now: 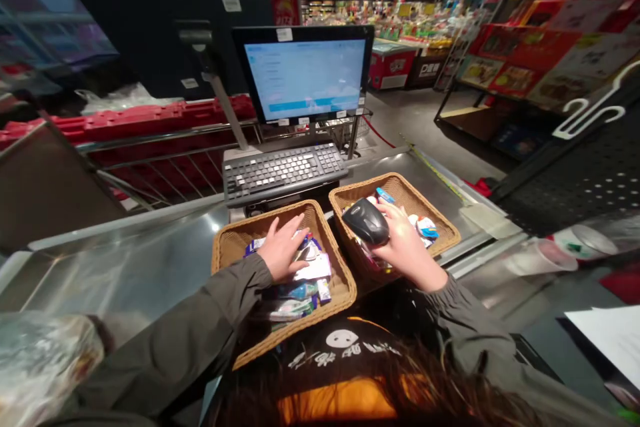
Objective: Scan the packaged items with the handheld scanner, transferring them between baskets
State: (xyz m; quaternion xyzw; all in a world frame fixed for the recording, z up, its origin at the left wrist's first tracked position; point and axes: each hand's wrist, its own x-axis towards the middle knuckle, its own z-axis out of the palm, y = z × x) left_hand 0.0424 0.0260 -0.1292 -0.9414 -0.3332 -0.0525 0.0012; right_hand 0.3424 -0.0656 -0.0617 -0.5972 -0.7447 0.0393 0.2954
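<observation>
My right hand [404, 243] grips a black handheld barcode scanner [367, 220], its head over the right wicker basket [445, 230]. Small colourful packages [425, 228] lie in that basket, partly hidden by my hand and the scanner. My left hand [284, 250] has its fingers spread over the left wicker basket [345, 280], on or just above the packets inside. Among those are a white packet [316, 267] and a blue-green one [300, 290]. Whether my left palm presses on a packet is hidden.
Behind the baskets sit a black keyboard [285, 170] and a lit monitor [307, 77]. A metal counter [165, 260] runs left, with a plastic-wrapped bundle [45, 367] near its front. Clear cups [540, 257] and a white hanger [590, 113] are at right.
</observation>
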